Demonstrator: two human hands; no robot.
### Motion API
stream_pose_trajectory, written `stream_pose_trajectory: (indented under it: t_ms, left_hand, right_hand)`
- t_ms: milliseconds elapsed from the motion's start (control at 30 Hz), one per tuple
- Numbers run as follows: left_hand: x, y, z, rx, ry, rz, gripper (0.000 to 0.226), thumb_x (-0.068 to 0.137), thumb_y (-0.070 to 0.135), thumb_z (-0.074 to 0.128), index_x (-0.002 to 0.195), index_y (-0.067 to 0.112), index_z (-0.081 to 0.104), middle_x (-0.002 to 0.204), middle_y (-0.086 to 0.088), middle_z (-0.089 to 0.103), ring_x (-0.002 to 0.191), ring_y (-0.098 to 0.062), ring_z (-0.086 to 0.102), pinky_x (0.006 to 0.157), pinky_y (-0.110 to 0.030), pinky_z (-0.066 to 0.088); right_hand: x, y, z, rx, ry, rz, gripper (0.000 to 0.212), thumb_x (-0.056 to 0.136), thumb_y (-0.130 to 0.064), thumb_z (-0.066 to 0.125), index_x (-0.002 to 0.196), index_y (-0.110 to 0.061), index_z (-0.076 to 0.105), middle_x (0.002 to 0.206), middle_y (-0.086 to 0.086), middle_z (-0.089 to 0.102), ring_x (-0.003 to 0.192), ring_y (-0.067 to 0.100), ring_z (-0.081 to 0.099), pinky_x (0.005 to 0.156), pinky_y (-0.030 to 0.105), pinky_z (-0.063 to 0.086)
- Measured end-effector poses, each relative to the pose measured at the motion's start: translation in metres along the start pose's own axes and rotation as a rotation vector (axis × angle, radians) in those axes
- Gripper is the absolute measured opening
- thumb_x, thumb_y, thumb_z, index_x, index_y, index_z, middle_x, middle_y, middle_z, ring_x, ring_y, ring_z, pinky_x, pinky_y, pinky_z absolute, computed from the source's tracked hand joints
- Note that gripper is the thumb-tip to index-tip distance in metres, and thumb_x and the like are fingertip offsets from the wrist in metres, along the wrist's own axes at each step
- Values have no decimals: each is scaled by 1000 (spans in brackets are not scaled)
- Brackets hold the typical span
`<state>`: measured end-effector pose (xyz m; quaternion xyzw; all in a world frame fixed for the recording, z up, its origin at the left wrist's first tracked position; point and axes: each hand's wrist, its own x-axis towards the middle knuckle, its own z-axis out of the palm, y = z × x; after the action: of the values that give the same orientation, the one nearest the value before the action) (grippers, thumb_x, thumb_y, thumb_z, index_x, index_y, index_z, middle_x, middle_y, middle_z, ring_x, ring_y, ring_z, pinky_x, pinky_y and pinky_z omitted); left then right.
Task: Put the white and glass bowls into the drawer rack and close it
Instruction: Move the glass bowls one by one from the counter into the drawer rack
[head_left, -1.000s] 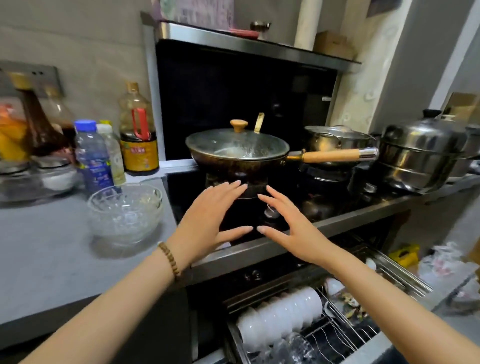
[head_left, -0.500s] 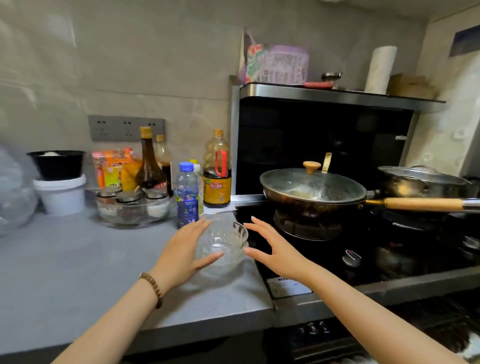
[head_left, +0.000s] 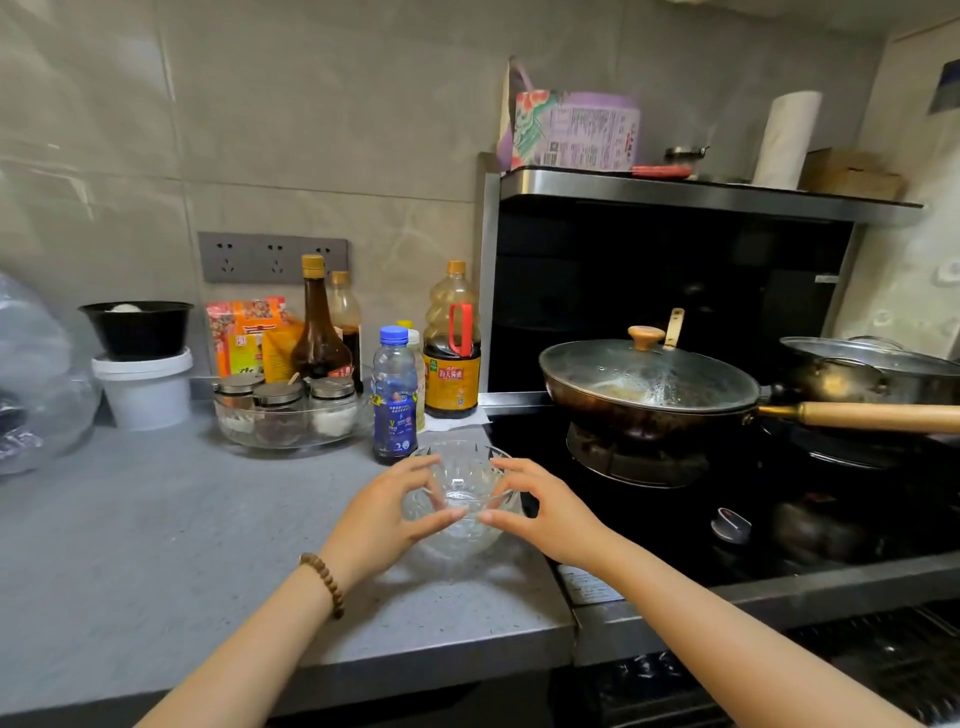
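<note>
We see the clear, cut-pattern glass bowl (head_left: 460, 493) upright at the right end of the grey stone table (head_left: 130, 545), just beside the black glass stove top (head_left: 649, 525); whether its base rests on the table or is a little off it, we cannot tell. The left grip (head_left: 384, 514) is curled round the bowl's left side, fingers on the far rim and thumb on the near wall; a brown bead bracelet (head_left: 324, 582) sits on that wrist. The right grip (head_left: 550, 514) is curled round the bowl's right side in the same way; the two thumbs nearly meet at the near wall, so both grips hold the bowl between them.

Just behind the bowl stands a clear plastic bottle with a blue cap (head_left: 394, 395); beside it, to the right, a large amber soy sauce bottle with a red handle (head_left: 452, 358). Further left on the table we see a round glass tray of lidded spice jars (head_left: 285, 410); beyond it a white plastic tub (head_left: 145, 389) carries a black bowl (head_left: 137, 327). On the stove a dark wok with a steamed glass lid (head_left: 644, 379) stands on its burner; its wooden handle (head_left: 857, 415) points right.
</note>
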<state>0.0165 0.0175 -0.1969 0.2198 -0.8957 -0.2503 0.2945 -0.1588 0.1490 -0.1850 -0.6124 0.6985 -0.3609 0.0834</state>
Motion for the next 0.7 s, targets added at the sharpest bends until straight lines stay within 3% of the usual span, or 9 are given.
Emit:
stream_pose_trajectory:
  t_ms: [100,267,467,533,633,700]
  left_hand:
    - [1,1,0,-7,13,19,34,67,65,60,69,31,60,126,21,55,121,-1,45,106,-35,36]
    - [5,12,-4,-72,55,52,29,66,60,63,66,31,58,107,22,61,105,10,50,93,-24,39]
    - [20,61,4,-155,115,193,32,69,59,62,69,28,58,97,16,62,98,6,53,81,-12,37]
    - [26,86,18,-253,93,215,27,69,56,63,68,30,57,94,13,63,96,4,55,79,-15,39]
    - [33,124,48,-438,-5,237,26,69,52,65,68,26,59,90,3,65,90,-8,60,78,-30,50]
    - [37,147,72,-488,-73,260,31,73,48,65,72,18,62,86,-2,66,84,-13,61,82,-34,51]
  right_hand:
    - [2,-1,0,-6,11,-17,12,78,-43,70,76,-36,61,139,-14,49,131,6,41,110,31,29]
    - [1,-7,-8,15,46,-52,15,79,-41,70,71,-39,57,131,-12,56,125,5,47,109,34,33]
    - [-22,-8,-65,-17,90,-103,12,77,-50,65,79,-38,64,120,-23,56,116,-6,49,103,27,35]
    - [-39,-2,-92,-45,114,-85,18,74,-59,60,81,-42,65,122,-25,56,122,-6,45,104,24,33]
    - [-74,11,-130,-74,150,-54,32,68,-65,57,86,-41,68,123,-25,58,129,-11,34,99,10,23]
    - [-101,21,-153,-95,141,-29,36,70,-65,57,87,-37,71,113,-27,64,121,-17,43,94,7,27]
